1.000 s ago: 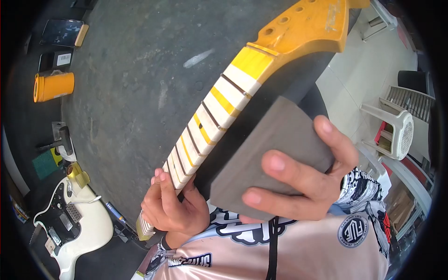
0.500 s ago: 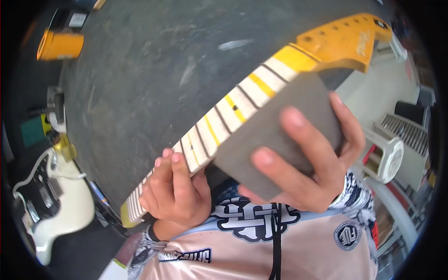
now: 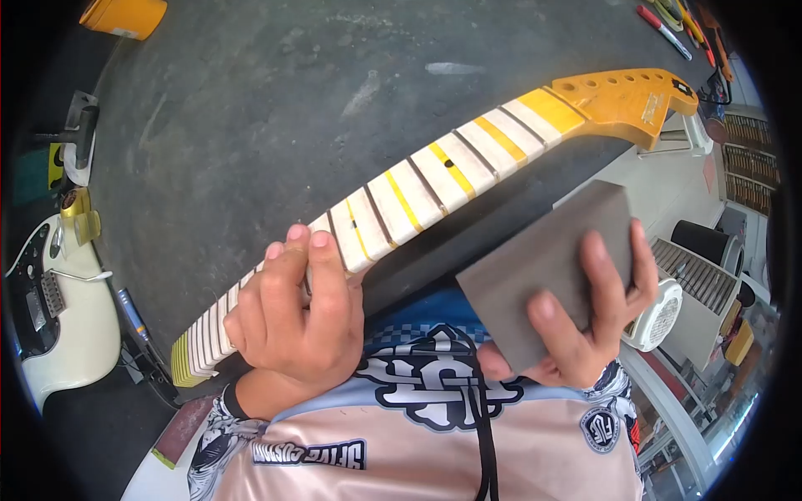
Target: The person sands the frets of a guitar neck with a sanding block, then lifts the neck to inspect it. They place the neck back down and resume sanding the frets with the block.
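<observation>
A guitar neck (image 3: 430, 185) runs diagonally across the view, its orange headstock (image 3: 635, 104) at the upper right. White tape with yellow strips covers the fretboard between the dark frets. My left hand (image 3: 296, 317) is wrapped round the lower part of the neck, fingertips over the fretboard edge. My right hand (image 3: 585, 317) grips a flat grey sanding sheet or pad (image 3: 547, 271), whose exact kind I cannot tell. The pad is held apart from the neck, below and right of it.
A dark work surface (image 3: 251, 125) lies beneath the neck. At left rests a white electric guitar body (image 3: 79, 326). An orange cup (image 3: 125, 17) stands at the upper left, and markers (image 3: 664, 32) lie at the upper right. A white fan-like device (image 3: 656, 317) is at right.
My right hand has drawn the grey pad away from the fretboard, down and to the right. The neck now lies at a shallower slant, my left hand still round it. The camera view has shifted.
</observation>
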